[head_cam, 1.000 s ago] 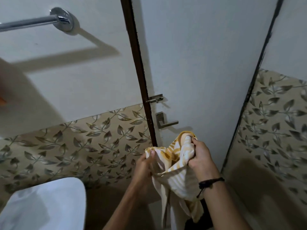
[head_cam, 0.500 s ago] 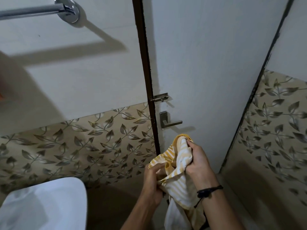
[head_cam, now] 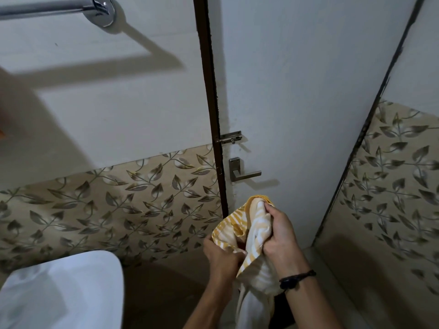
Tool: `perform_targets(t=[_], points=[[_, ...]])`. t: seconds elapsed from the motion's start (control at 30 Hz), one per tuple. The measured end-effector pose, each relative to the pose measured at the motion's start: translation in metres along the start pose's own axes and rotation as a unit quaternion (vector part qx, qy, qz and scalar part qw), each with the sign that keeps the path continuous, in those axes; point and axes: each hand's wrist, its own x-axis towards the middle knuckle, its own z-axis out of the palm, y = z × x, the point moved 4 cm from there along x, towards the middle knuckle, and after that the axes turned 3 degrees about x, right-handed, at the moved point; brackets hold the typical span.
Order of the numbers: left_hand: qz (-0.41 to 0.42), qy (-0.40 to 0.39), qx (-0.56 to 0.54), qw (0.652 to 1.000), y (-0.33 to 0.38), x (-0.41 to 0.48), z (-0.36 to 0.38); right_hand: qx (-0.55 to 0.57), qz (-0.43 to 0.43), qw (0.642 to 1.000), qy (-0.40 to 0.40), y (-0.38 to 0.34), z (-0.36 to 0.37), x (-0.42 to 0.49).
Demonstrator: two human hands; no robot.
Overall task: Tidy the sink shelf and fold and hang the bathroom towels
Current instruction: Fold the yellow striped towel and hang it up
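Both hands grip a bunched yellow-and-white striped cloth towel (head_cam: 251, 236) in front of the person. The right hand (head_cam: 279, 236) is closed around the towel's upper bundle, its top fold rising just above the knuckles; the left hand (head_cam: 222, 256), lower and just beside it, pinches a loose striped edge. The remaining fabric hangs below both wrists, unfolded. A black cord bracelet (head_cam: 297, 279) circles the right wrist. Well above and to the left of the hands, a chrome wall-mounted towel bar (head_cam: 47, 8) carries nothing in its visible length. A white ceramic basin (head_cam: 71, 288) sits to the lower left of the left hand. Judged progress: the fold is barely begun and hanging remains; the sink shelf is out of view.
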Motion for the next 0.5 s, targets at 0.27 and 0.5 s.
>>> perform_targets(t=[0.27, 0.5], points=[[0.235, 0.104, 0.155, 0.954, 0.024, -0.024, -0.049, 0.122, -0.033, 0.991, 0.040, -0.017, -0.019, 0.007], [0.265, 0.050, 0.145, 0.952, 0.014, -0.047, -0.038, 0.135, -0.034, 0.990, 0.029, 0.001, -0.005, 0.004]])
